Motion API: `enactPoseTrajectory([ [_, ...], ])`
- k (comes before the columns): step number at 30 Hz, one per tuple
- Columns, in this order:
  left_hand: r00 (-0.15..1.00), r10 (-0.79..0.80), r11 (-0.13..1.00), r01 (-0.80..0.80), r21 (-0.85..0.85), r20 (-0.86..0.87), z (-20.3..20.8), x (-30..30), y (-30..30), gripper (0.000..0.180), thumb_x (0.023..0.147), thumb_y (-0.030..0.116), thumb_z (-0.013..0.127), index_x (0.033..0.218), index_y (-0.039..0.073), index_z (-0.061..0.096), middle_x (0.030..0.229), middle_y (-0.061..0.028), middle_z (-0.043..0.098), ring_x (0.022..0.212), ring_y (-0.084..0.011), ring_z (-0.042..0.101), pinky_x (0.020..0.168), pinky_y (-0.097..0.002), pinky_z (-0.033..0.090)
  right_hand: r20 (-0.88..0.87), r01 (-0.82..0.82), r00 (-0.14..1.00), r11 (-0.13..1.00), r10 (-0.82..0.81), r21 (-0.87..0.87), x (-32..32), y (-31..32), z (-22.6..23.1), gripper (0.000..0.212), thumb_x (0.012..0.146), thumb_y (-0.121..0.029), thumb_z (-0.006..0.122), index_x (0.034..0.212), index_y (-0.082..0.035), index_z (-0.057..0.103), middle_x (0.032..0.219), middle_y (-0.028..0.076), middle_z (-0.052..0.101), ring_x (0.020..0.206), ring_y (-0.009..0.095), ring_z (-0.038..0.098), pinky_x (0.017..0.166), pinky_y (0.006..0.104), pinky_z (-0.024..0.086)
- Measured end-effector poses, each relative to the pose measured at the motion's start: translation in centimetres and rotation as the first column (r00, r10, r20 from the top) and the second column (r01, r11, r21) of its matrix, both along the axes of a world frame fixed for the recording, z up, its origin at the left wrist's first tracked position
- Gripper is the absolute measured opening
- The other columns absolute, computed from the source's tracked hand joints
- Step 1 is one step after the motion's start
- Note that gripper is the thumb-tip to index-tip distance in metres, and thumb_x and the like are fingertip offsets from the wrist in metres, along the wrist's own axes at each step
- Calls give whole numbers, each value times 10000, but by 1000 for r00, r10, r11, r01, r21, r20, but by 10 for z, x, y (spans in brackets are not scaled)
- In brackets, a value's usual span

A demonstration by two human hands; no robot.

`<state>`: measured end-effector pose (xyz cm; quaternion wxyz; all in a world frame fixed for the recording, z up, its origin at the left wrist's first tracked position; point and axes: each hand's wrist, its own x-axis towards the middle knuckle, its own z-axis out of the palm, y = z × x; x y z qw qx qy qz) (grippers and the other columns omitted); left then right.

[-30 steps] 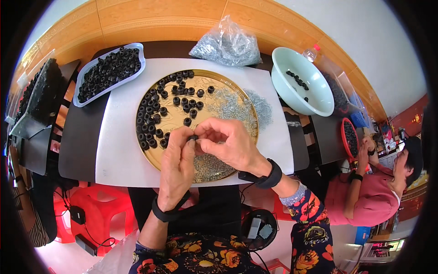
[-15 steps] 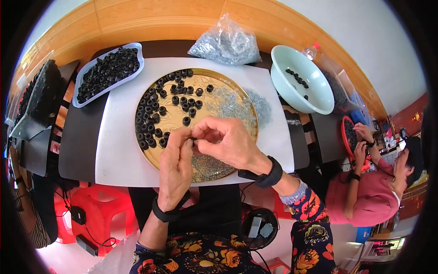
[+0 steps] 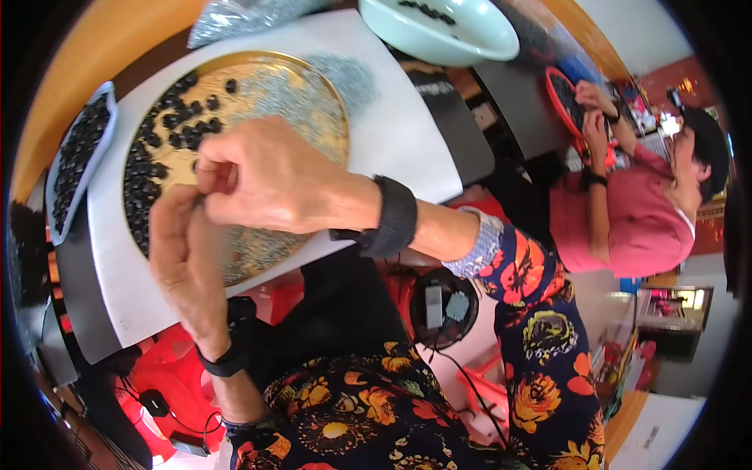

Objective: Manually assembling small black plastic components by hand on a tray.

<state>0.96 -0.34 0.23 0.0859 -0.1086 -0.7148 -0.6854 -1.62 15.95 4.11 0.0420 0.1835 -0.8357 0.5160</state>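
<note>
My left hand and my right hand meet over the round gold tray, fingertips pinched close together. Whatever they pinch is hidden behind the fingers, and the left fingers are a little blurred. Small black ring-shaped pieces crowd the tray's left side, beyond and beside my left hand. Tiny pale, silvery bits cover its far right part, and more lie under my hands. A dark band circles each of my wrists.
The tray rests on a white board with more silvery bits. Around it are a pale blue tray of black pieces, a clear bag and a mint basin. At right, a person in pink handles things over a red basin.
The whole view has turned and shifted, so the tray sits farther left. My hands stay pinched together over it; the black piece seen between my fingers before is now out of sight.
</note>
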Motion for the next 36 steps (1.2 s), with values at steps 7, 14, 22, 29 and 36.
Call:
enactPoseTrajectory([
  [7,992,125,986,-128,-104,-29,4,9,13,208,964,7,526,1163,-23,577,1073,-66,621,1009,-123,569,921,-257,423,77,25,997,981,-10,-194,9,13,-1,220,663,-157,718,774,31,692,698,124,690,646,197,678,606,300,528],
  [14,987,145,970,-129,-205,69,1,12,20,273,967,114,553,1205,-17,582,1160,-94,625,1098,-156,561,987,-285,407,96,59,995,965,-35,-255,23,25,-9,169,650,-99,720,734,44,691,655,151,679,609,229,680,584,321,534],
  [22,978,163,977,-141,-159,131,8,18,29,311,966,95,506,1236,-52,558,1282,-158,595,1197,-229,537,1075,-358,359,67,80,996,972,-66,-222,25,22,-11,110,628,-42,711,712,27,693,651,187,667,625,290,684,611,333,546],
  [29,994,105,947,-97,-307,9,15,14,18,348,999,118,441,1307,-29,511,1319,-148,547,1206,-237,509,1060,-351,369,42,92,996,961,-84,-261,17,7,-12,64,614,-35,696,642,18,673,612,160,658,553,256,653,527,328,534],
  [36,991,40,899,-91,-429,-127,-34,-18,-42,570,949,443,519,1213,-61,563,1103,-240,616,924,-281,620,794,-402,502,-144,102,980,967,-138,-234,4,-19,-34,136,545,-166,717,635,-65,732,627,99,685,599,215,674,608,282,542],
])
